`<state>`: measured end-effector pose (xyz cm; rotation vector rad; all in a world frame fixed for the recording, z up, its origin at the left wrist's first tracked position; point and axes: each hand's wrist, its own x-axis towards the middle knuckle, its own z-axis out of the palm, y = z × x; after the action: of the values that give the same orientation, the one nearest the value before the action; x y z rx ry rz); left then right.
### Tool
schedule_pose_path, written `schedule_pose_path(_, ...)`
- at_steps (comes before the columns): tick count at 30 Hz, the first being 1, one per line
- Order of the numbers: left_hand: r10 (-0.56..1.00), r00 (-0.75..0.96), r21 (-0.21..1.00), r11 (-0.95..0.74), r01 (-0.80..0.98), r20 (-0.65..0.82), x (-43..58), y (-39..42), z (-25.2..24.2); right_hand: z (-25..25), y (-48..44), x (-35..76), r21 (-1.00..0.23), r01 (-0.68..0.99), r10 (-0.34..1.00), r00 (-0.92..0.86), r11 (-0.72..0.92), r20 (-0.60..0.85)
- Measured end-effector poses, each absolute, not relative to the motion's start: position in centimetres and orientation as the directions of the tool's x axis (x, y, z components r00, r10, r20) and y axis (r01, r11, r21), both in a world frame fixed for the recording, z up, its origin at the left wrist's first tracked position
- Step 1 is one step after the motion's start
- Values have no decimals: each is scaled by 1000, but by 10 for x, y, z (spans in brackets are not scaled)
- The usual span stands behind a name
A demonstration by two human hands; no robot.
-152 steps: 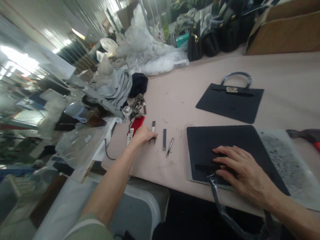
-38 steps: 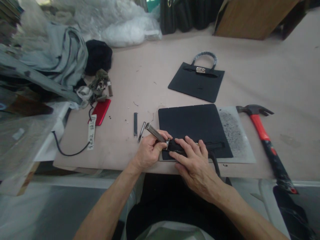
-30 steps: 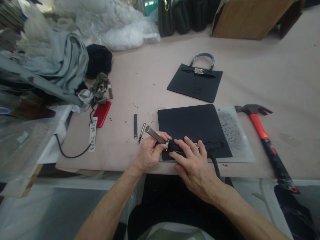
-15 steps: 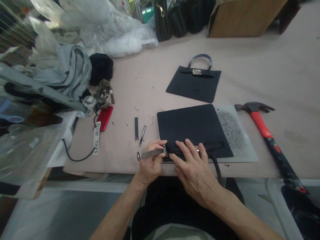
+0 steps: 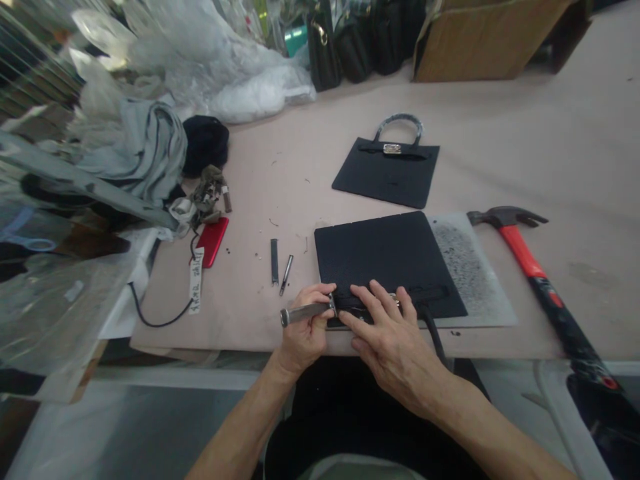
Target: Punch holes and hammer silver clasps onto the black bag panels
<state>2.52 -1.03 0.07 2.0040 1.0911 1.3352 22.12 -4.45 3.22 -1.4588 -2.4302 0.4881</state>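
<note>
My left hand (image 5: 306, 327) grips a metal punch (image 5: 305, 313), its thumb and forefinger pinched near the wide end. That end meets the left side of a strap on the black leather bag panel (image 5: 383, 253). My right hand (image 5: 395, 340) lies with fingers spread over the strap and its metal clasp (image 5: 395, 300), which is partly covered. A dark handle (image 5: 434, 333) curves off the panel's near edge beside my right wrist. Under the panel is a pale, pitted board (image 5: 473, 273). Whether the punch tip presses into the leather cannot be seen.
A claw hammer (image 5: 530, 267) with a red and black handle lies at the right. Two small metal tools (image 5: 274, 262) lie left of the panel. Farther back is a second bag panel (image 5: 390, 177) with its handle up. A cardboard box (image 5: 480, 43) and a red object (image 5: 213, 242) also lie on the table.
The punch has tilted slightly, its free end a little lower and farther right. Both hands keep their places on the panel. The whole view has shifted slightly.
</note>
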Motion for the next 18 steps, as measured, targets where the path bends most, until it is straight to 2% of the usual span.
schedule_pose_path(8, 798, 258, 726, -602, 333, 544, 28, -10, 2, 41, -27, 237, -535, 693, 812, -583, 483, -21)
schedule_pose_path(14, 833, 162, 753, -549, 363, 530, 32, -12, 0, 43, -29, 238, -559, 678, 820, -572, 476, 5)
schedule_pose_path(18, 815, 176, 725, -573, 382, 552, 31, -15, 0, 40, -31, 240, -584, 647, 819, -572, 491, 55)
